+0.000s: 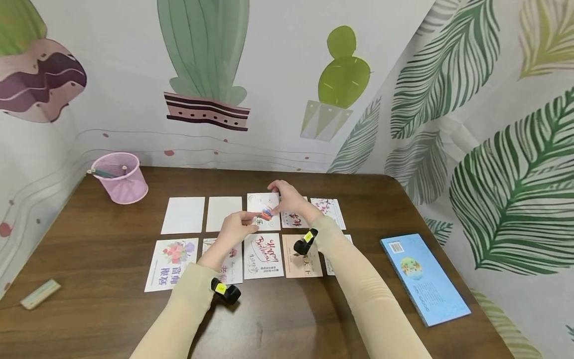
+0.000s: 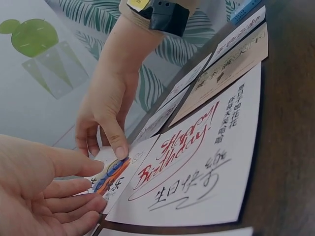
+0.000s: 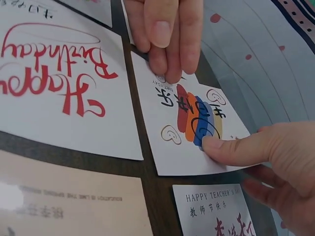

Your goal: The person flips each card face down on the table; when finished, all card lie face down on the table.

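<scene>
A white greeting card (image 1: pixel 256 200) printed with coloured stripes and black characters is in the back row of cards. My right hand (image 1: pixel 289 198) pinches its right edge, thumb on the printed face and fingers tucked behind, as the right wrist view shows. That edge of the striped card (image 3: pixel 165 115) is tilted up. At the card's left side is my left hand (image 1: pixel 237 227), its fingers (image 2: pixel 74 204) fairly straight, with fingertips against the card. Just in front lies a "Happy Birthday" card (image 2: pixel 187 162) with red lettering. Beside the right hand is a "Happy Teacher's Day" card (image 3: pixel 211 204).
Two blank-looking cards (image 1: pixel 183 215) lie back left. In the front row are a flower card (image 1: pixel 172 264) and a peach-coloured card (image 1: pixel 291 269). A pink mesh pen holder (image 1: pixel 125 187) stands back left, an eraser-like block (image 1: pixel 40 294) front left, and a blue box (image 1: pixel 426 279) right.
</scene>
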`<state>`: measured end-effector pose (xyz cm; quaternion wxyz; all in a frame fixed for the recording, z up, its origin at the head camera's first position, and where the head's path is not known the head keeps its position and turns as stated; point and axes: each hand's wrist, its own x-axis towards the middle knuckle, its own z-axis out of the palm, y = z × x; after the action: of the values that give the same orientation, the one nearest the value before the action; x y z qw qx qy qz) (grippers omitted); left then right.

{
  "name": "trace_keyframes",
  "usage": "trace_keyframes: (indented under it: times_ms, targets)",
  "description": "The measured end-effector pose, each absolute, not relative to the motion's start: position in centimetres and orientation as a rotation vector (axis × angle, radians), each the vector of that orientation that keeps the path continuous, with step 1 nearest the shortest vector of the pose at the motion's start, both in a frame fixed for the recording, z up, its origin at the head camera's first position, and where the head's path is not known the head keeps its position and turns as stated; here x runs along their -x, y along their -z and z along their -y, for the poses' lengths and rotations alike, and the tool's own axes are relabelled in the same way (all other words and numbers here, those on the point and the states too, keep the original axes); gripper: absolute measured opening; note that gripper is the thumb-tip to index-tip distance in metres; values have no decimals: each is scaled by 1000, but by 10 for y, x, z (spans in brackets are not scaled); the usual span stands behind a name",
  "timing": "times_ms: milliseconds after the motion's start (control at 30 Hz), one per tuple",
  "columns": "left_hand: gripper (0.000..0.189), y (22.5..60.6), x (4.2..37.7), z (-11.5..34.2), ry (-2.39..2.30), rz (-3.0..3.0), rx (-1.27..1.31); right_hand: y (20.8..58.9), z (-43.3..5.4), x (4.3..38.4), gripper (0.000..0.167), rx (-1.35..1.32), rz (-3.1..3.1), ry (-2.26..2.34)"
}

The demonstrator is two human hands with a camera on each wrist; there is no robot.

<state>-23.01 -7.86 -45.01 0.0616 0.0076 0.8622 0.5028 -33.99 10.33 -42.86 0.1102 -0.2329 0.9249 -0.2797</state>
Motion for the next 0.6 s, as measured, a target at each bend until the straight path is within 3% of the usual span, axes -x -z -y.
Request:
trace_keyframes:
  times_ms: [333, 600]
  targets:
    - [44, 449, 229, 77, -1552, -2575, 9, 436, -114, 334, 91, 497, -2533, 1260]
    - [44, 447, 228, 76, -1574, -2562, 15, 440, -115, 324, 56, 160, -2343, 1592]
